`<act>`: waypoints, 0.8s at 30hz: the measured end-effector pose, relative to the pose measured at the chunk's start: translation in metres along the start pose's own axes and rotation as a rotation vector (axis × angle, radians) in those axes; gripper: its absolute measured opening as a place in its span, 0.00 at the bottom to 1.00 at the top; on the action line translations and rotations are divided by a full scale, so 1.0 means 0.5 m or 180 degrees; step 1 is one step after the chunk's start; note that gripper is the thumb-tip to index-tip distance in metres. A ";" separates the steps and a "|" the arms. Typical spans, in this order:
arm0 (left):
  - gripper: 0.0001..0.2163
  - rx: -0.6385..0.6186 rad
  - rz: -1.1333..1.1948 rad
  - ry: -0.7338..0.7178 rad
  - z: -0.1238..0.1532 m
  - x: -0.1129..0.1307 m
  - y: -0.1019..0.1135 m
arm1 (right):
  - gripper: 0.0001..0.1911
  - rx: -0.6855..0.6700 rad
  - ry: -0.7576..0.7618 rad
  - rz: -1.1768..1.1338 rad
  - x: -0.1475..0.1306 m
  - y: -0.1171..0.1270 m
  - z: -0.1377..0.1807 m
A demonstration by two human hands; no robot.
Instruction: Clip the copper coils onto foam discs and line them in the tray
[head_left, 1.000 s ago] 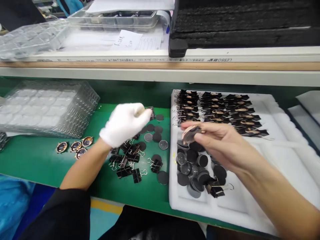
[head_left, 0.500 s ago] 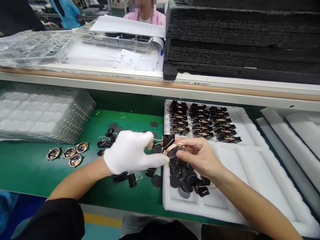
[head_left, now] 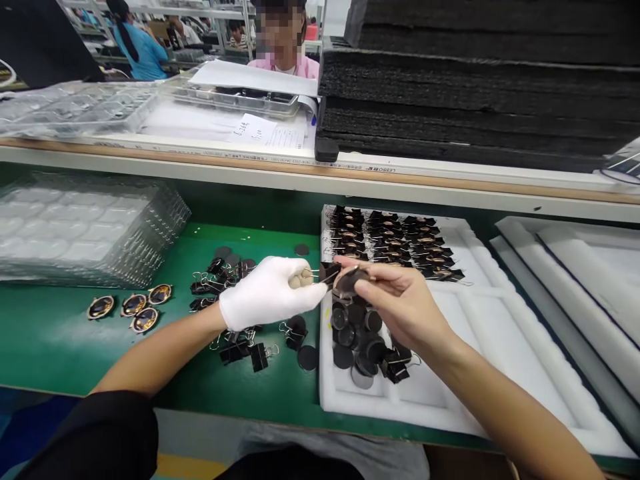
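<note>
Just above the left side of the white foam tray [head_left: 500,333], we hold a round gold-rimmed piece [head_left: 339,283] faced with a dark disc [head_left: 349,283], pinched in the bare fingers of our right hand [head_left: 405,300]. Our gloved left hand [head_left: 273,293] meets it, its fingers closed on the wire handles [head_left: 313,273] of a black binder clip [head_left: 329,272] whose mouth is at the piece's edge; whether it already bites, we cannot tell. We judge the step to be clipping disc and piece together, and the next move to call for holding both aligned while the clip is seated. Below, the tray's near-left compartment [head_left: 345,381] holds a heap of dark discs [head_left: 357,333] with black clips [head_left: 399,367] beside it, and its far end carries three columns of clipped pieces [head_left: 393,241]. Leftward on our green desk [head_left: 200,380] lie loose clips [head_left: 260,357] and four gold-rimmed rounds [head_left: 145,320], near a stack of clear plastic trays [head_left: 75,227]. Above, on the shelf [head_left: 210,159], another clear tray [head_left: 286,107] holds dark items.
</note>
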State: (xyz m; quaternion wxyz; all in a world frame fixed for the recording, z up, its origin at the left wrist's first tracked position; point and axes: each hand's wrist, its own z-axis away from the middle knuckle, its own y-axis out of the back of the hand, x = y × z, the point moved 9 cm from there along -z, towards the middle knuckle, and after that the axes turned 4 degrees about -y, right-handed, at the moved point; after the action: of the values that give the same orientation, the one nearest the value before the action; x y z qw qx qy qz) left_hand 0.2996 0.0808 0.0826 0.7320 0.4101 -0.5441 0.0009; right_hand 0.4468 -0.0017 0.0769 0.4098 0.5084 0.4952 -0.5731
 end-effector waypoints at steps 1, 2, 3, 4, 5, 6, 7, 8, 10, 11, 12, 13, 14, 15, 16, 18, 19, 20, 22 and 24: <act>0.18 0.0046 -0.0014 -0.0083 -0.001 0.002 0.002 | 0.05 0.0156 -0.0034 -0.0184 0.003 0.011 -0.002; 0.19 0.0074 -0.0022 -0.0155 -0.003 0.004 0.004 | 0.05 0.0293 -0.0098 -0.0391 0.008 0.022 -0.004; 0.19 0.0088 -0.0004 -0.0213 -0.004 0.005 0.004 | 0.06 0.0405 -0.0187 -0.0586 0.015 0.030 -0.006; 0.19 0.0082 0.0041 -0.0252 -0.004 0.006 0.003 | 0.07 0.0480 -0.0294 -0.0737 0.024 0.036 -0.008; 0.19 0.0076 0.0102 -0.0277 -0.005 0.007 0.002 | 0.08 0.0510 -0.0401 -0.0840 0.032 0.038 -0.010; 0.18 0.0074 0.0158 -0.0298 -0.006 0.008 0.001 | 0.09 0.0514 -0.0492 -0.0907 0.039 0.039 -0.011; 0.18 0.0079 0.0203 -0.0322 -0.006 0.009 0.001 | 0.10 0.0504 -0.0551 -0.0951 0.044 0.037 -0.012; 0.17 0.0098 0.0230 -0.0350 -0.006 0.011 0.001 | 0.11 0.0486 -0.0586 -0.0979 0.048 0.035 -0.013; 0.17 0.0134 0.0237 -0.0410 -0.006 0.015 0.002 | 0.11 0.0449 -0.0607 -0.1000 0.054 0.030 -0.014; 0.18 0.0138 0.0230 -0.0431 -0.006 0.016 0.001 | 0.11 0.0427 -0.0612 -0.1005 0.056 0.027 -0.014; 0.18 0.0132 0.0224 -0.0443 -0.006 0.017 0.000 | 0.11 0.0400 -0.0622 -0.1010 0.059 0.023 -0.014; 0.19 0.0114 0.0217 -0.0440 -0.007 0.016 -0.002 | 0.11 0.0373 -0.0630 -0.1011 0.061 0.020 -0.014; 0.19 0.0098 0.0207 -0.0428 -0.007 0.015 -0.004 | 0.11 0.0354 -0.0627 -0.1007 0.063 0.018 -0.015; 0.20 0.0089 0.0197 -0.0410 -0.008 0.014 -0.005 | 0.11 0.0354 -0.0614 -0.0994 0.064 0.018 -0.015; 0.20 0.0080 0.0195 -0.0388 -0.009 0.012 -0.007 | 0.11 0.0372 -0.0598 -0.0969 0.064 0.018 -0.015; 0.20 0.0079 0.0220 -0.0326 -0.010 0.008 -0.010 | 0.12 0.0444 -0.0552 -0.0895 0.064 0.022 -0.016; 0.20 0.0086 0.0248 -0.0299 -0.011 0.005 -0.011 | 0.12 0.0474 -0.0537 -0.0860 0.064 0.025 -0.016; 0.20 0.0099 0.0284 -0.0278 -0.013 0.003 -0.012 | 0.12 0.0490 -0.0529 -0.0836 0.065 0.026 -0.016; 0.20 0.0124 0.0350 -0.0230 -0.015 -0.003 -0.015 | 0.12 0.0489 -0.0512 -0.0802 0.067 0.028 -0.016; 0.20 0.0151 0.0376 -0.0200 -0.018 -0.009 -0.017 | 0.12 0.0463 -0.0516 -0.0763 0.072 0.028 -0.017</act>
State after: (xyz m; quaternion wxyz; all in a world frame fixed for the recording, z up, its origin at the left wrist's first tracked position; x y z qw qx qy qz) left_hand 0.3085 0.0824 0.0731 0.7032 0.3943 -0.5900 0.0442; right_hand 0.4566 0.0054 0.0394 0.3392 0.4261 0.4747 -0.6914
